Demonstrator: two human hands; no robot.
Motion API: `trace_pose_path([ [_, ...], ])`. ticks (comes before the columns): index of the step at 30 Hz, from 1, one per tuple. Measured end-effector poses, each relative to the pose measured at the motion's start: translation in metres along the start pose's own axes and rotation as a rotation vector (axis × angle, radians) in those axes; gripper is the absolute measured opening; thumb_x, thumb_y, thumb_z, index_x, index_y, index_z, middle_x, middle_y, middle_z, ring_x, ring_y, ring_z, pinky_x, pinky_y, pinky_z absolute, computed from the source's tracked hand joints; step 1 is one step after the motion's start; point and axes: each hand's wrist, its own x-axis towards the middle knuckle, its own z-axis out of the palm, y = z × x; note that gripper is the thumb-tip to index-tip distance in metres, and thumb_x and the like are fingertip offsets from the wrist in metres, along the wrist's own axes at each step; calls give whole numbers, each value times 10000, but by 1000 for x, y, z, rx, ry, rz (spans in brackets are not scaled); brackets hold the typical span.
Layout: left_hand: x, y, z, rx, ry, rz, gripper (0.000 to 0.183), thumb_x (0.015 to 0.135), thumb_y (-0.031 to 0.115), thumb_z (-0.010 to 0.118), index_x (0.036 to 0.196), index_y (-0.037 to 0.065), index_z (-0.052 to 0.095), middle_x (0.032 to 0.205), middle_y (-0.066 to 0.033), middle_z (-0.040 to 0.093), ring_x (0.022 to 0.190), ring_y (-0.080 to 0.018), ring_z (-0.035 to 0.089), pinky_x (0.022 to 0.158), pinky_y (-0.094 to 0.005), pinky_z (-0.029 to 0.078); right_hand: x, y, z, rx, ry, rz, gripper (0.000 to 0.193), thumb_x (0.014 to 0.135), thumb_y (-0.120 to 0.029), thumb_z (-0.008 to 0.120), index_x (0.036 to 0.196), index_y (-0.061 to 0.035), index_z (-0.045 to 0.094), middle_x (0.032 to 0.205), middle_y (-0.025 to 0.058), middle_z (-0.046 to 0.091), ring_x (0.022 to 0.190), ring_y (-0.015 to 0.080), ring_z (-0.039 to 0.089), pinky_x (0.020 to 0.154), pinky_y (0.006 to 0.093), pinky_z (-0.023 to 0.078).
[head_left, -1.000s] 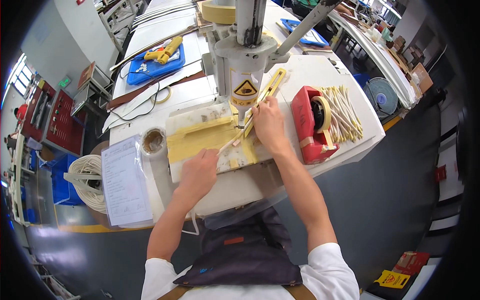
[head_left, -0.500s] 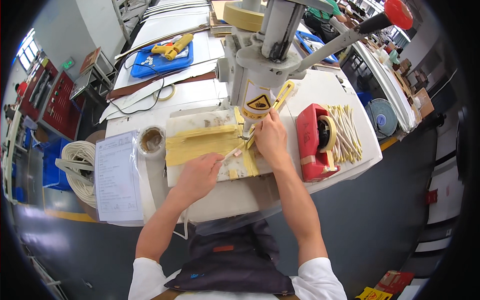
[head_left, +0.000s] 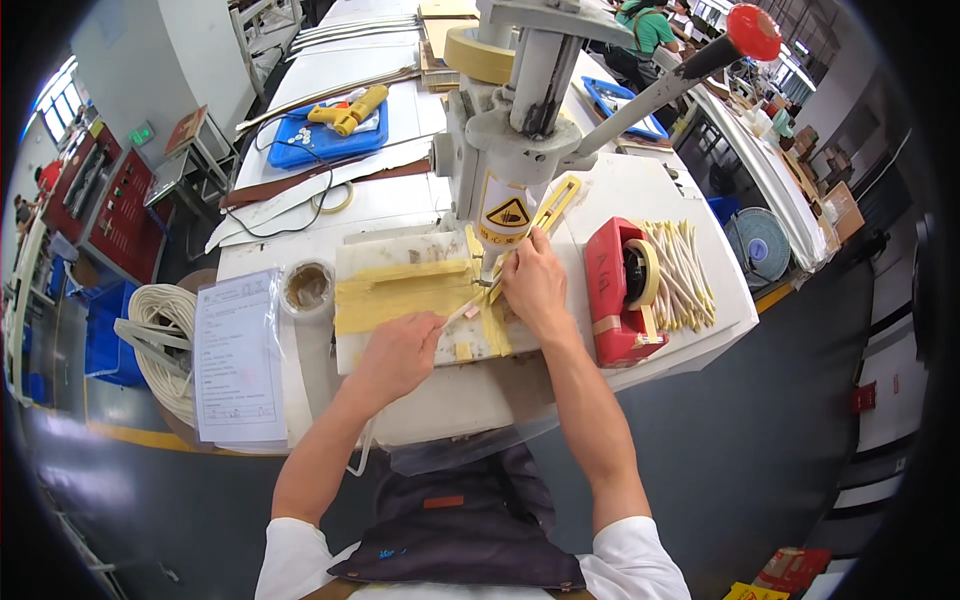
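My left hand [head_left: 400,352] is closed on a white cord [head_left: 459,318], whose front end lies over the work block under a grey hand press [head_left: 512,150]. Beside the press's lower tip, my right hand [head_left: 535,285] is closed round a yellow-handled utility knife [head_left: 557,204]. The knife's handle slants up past the press, and its blade end is hidden by my fingers. Strips of yellow tape [head_left: 400,302] cover much of the pale block [head_left: 388,350]. A length of cord hangs below my left hand at the table's front edge.
A red tape dispenser [head_left: 610,300] and a pile of white cords with yellow ends [head_left: 678,275] lie right. Leftward are a tape roll [head_left: 307,288], a printed sheet [head_left: 238,350] and a cord coil [head_left: 160,345]. Behind sits a yellow glue gun [head_left: 350,110]. The press lever's red knob [head_left: 753,32] juts right.
The whole view has shifted slightly. Both hands keep nearly the same place and grip, with the utility knife's handle tilted a little differently beside the press.
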Motion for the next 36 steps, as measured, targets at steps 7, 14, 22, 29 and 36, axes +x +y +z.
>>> trace_pose_path([
  [7, 3, -3, 2, -35, 26, -3, 182, 917, 70, 599, 1016, -27, 717, 855, -193, 687, 768, -370, 662, 695, -408, 519, 1, 5, -14, 89, -85, 22, 378, 905, -151, 599, 1246, -8, 675, 1433, 323, 501, 1154, 449, 631, 994, 478, 508],
  [14, 10, 4, 2, -81, 19, -18, 186, 915, 89, 599, 1001, -17, 725, 783, -208, 679, 681, -374, 651, 647, -411, 509, 10, 29, -7, 116, -74, 31, 407, 913, -148, 612, 1296, -13, 644, 1394, 288, 552, 1118, 385, 657, 968, 449, 518],
  [22, 3, -1, -2, 31, -6, -45, 171, 919, 87, 598, 987, -15, 717, 812, -228, 675, 752, -412, 659, 662, -455, 510, 118, -60, -235, 1794, -188, -508, 569, 1057, -422, 408, 1368, 48, 485, 1357, 328, 562, 1211, 399, 583, 1090, 499, 412],
  [29, 7, 7, 0, 57, -23, -16, 183, 925, 72, 580, 1013, -11, 717, 867, -210, 692, 818, -401, 667, 719, -447, 524, 79, -71, -272, 1568, -225, -662, 298, 994, -327, 419, 825, -94, 496, 671, 32, 411, 696, 191, 369, 770, 386, 333],
  [36, 0, -3, 12, 52, 44, -1, 186, 928, 76, 587, 1019, -19, 719, 860, -196, 696, 795, -368, 668, 726, -420, 530, -51, -33, -171, 1327, 347, -637, 417, 987, -433, 385, 726, -125, 489, 649, 34, 415, 760, 233, 411, 1031, 497, 325],
])
